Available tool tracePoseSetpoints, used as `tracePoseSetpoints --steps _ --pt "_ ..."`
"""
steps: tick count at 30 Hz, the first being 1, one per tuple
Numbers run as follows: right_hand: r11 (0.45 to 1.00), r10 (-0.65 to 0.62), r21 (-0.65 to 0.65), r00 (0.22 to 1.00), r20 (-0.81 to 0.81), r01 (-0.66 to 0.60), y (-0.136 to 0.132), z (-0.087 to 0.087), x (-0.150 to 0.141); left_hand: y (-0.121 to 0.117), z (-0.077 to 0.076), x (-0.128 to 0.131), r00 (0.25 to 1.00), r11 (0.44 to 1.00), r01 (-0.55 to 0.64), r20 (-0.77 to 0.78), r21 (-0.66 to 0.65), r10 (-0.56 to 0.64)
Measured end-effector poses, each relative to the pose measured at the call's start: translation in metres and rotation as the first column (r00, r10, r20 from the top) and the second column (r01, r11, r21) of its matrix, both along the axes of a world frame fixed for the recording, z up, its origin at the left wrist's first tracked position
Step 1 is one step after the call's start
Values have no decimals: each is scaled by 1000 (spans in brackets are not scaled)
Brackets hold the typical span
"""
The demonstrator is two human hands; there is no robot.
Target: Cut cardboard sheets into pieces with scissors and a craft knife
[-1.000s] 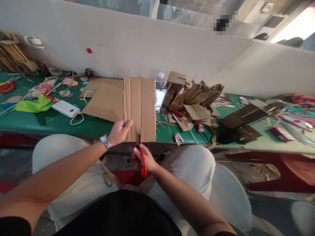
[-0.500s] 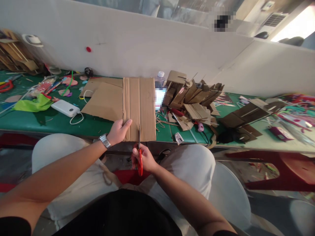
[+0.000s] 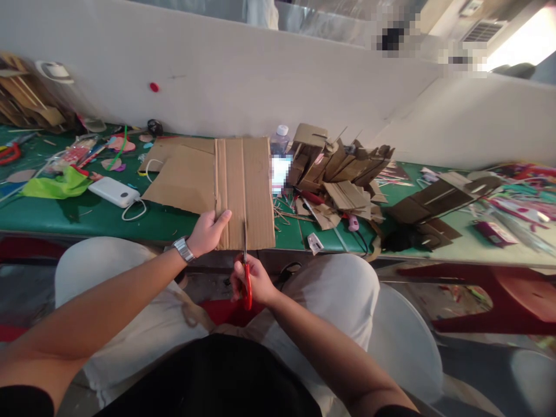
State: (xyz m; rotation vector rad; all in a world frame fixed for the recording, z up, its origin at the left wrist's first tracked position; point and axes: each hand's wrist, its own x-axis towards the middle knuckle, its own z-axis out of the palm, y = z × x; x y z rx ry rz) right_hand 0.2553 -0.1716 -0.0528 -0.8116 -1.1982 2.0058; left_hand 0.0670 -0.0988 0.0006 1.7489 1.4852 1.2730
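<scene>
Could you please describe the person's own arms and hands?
The left hand and right hand are ungloved. A silver wristband, apparently a watch, sits on the left wrist; the right wrist shows none. Short black sleeves show on both arms.

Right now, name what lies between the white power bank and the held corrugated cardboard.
A flat cardboard sheet and a white cable, in the head view.

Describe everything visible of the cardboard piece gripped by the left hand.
The cardboard piece is a brown, roughly rectangular sheet, apparently corrugated, with lengthwise creases. Its long sides run front to back over the green table; whether it rests there is unclear. The left hand grips its near left side, thumb on top. A blade of the scissors in the right hand overlaps its near end.
</scene>
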Motion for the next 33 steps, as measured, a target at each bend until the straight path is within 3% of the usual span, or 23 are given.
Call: tracePoseSetpoints --steps 10,18,33 --pt "994 -41 -99 999 -27 38 2 9 3 1 2 -1 995 1000 4 -97 24 -1" --pt "990 7 -142 1000 -11 -8 4 19 9 0 3 -2 988 997 5 -153 80 7" --pt "998 48 -51 998 27 -46 10 18 10 -5 4 -2 994 996 -1 -110 95 12"
